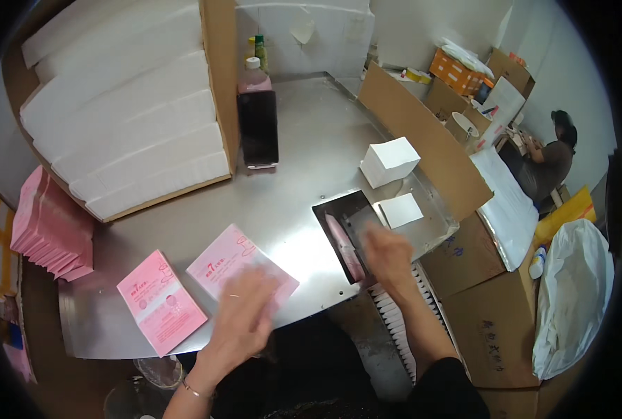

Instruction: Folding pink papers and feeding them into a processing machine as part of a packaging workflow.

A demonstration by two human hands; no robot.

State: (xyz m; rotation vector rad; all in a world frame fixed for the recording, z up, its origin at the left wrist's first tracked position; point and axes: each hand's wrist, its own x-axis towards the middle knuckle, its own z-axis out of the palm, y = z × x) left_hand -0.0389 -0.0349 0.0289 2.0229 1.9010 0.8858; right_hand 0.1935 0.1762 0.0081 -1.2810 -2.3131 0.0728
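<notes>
Shows a pink printed packet [217, 258] lying flat, partly beneath the blurred left hand [245, 318]; cannot tell whether gripped. Has the right hand [389, 262] well apart, also blurred, grip unclear, beside a dark inset [356, 204]. Carries a pink stack [156, 279] at left and a white block [389, 160] farther right on the metal surface [307, 133]. Beyond, at right, shows brown cartons [493, 335] and a person [550, 166].
</notes>
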